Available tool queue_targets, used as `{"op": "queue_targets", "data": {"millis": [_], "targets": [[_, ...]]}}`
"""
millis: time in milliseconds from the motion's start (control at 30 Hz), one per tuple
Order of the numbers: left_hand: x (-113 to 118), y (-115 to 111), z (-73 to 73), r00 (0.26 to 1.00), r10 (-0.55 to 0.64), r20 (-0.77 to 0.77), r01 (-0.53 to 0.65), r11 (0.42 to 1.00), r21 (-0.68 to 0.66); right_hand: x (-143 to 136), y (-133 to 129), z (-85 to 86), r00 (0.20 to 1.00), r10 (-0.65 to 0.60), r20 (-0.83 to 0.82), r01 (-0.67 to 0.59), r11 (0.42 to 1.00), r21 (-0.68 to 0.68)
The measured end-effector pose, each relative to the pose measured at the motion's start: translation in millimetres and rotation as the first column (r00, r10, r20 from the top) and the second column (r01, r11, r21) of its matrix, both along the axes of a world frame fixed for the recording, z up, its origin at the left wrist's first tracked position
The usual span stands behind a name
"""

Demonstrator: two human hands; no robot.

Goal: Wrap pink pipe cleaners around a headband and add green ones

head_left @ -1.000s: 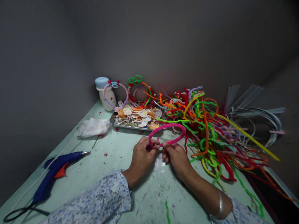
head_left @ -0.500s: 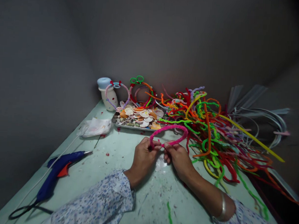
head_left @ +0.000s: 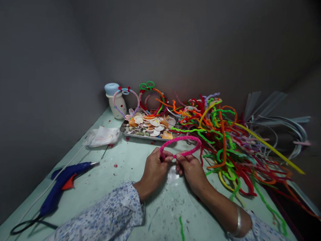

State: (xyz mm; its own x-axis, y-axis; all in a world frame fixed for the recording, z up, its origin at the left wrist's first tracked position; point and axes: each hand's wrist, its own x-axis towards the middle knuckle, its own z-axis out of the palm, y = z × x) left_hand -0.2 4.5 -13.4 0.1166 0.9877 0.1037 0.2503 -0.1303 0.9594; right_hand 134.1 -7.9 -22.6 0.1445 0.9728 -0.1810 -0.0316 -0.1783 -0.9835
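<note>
Pink loop (head_left: 186,138), long axis crosswise, extending toward the tray (head_left: 139,136) from my left hand (head_left: 155,171) and right hand (head_left: 194,172), which pinch its near edge.

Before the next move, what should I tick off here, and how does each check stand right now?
1. Left grip on the pink loop: ok, fingers pinch its near side.
2. Right grip on it too: ok, close beside the left.
3. Loop's ends joined: cannot tell, fingers cover that part.
4. Loop clear of the shell tray: cannot tell, they overlap in view.
5. Glue gun away from both hands: ok, it lies off to the left.
6. Space between forearms free of scraps: not ok, a green strand lies there.
</note>
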Motion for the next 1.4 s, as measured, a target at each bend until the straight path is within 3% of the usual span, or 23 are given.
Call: {"op": "queue_targets", "data": {"millis": [300, 967, 1400], "targets": [[-0.7, -0.7, -4.6, 0.999, 0.025, -0.024, -0.022, 0.993, 0.118, 0.1, -0.8, -1.2, 1.0, -0.021, -0.021, 0.021, 1.0, -0.012], [-0.8, -1.2, -3.4, 0.999, -0.014, -0.033, 0.015, 1.0, 0.009, -0.2, -3.5, 2.1, 1.0, 0.001, 0.005, -0.001, 1.0, 0.009], [-0.3, -2.7, -1.5, 1.0, -0.01, -0.011, 0.01, 0.999, 0.043, 1.1, -0.1, -0.9, 1.0, 0.015, -0.019, -0.015, 1.0, 0.023]]}}
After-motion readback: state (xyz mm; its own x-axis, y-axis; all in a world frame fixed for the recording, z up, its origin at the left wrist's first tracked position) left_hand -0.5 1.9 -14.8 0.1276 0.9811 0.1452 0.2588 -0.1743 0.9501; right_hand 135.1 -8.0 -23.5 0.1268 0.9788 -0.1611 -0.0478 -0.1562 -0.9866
